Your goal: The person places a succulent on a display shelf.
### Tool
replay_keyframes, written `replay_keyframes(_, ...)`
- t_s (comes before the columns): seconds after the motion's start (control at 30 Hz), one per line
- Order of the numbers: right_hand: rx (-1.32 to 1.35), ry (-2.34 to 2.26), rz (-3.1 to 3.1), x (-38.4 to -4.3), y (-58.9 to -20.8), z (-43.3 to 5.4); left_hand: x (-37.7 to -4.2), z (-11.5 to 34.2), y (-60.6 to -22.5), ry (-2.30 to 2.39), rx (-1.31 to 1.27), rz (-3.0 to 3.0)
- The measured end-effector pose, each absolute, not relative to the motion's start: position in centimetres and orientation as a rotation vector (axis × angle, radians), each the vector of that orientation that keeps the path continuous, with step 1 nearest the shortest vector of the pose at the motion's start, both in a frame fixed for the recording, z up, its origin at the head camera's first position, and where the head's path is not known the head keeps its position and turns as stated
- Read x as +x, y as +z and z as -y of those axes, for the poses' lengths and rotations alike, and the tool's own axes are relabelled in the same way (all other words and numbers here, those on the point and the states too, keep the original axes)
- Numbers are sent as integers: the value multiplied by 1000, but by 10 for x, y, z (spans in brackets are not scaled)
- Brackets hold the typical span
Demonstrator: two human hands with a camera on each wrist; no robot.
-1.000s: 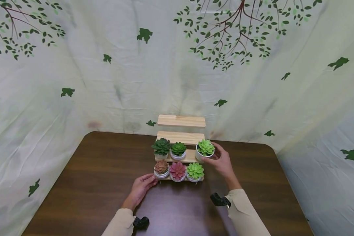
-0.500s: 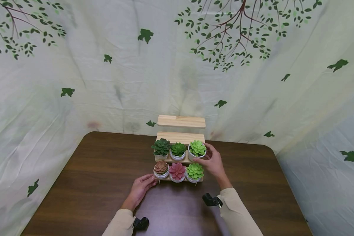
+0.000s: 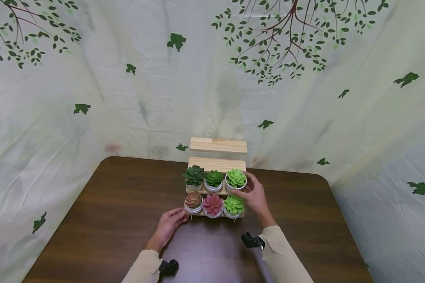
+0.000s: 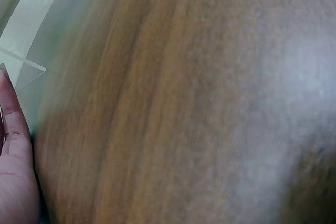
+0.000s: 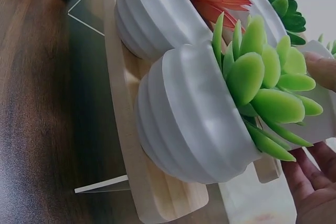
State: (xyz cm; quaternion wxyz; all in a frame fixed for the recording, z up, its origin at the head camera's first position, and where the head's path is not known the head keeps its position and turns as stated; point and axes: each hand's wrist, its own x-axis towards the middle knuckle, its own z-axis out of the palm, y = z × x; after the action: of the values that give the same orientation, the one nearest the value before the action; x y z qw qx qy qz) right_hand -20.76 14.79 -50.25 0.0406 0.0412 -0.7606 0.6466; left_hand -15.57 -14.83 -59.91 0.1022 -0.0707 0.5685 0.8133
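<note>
My right hand [image 3: 255, 194] grips a white pot with a light green succulent [image 3: 235, 179], at the right end of the second board of a tiered wooden plant stand [image 3: 217, 164]. Beside that pot stand a mid-green succulent [image 3: 214, 179] and a dark green one [image 3: 193, 175]. Along the lowest board are a brown succulent [image 3: 193, 200], a pink one [image 3: 213, 205] and another light green one [image 5: 262, 77], all in white ribbed pots. My left hand [image 3: 170, 226] has its fingertips at the lowest board's left end, by the brown succulent's pot; its fingers [image 4: 13, 116] look fairly straight.
Two upper boards of the stand, the top one [image 3: 218, 145] included, bear no pots. Clear supports [image 5: 105, 183] jut out under the lowest board. The dark wooden table [image 3: 127, 196] reaches back to a leaf-printed cloth [image 3: 198, 78].
My right hand has moved left with the light green succulent's pot, bringing it from the board's right edge to beside the mid-green one. The left hand has stayed in place.
</note>
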Motion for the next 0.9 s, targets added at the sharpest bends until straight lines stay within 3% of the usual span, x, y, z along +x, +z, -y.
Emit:
replay_keyframes(0.33, 206, 2061, 2290, -202, -504, -155, -155, 146, -599, 2391, -231, -1701)
replay_keyframes(0.63, 123, 2000, 2376, -186, -477, -175, -157, 147, -597, 2384, -235, -1679)
replay_keyframes(0.9, 87, 1643, 2565, -198, -509, -213, -157, 155, -590, 2274, -276, -1769)
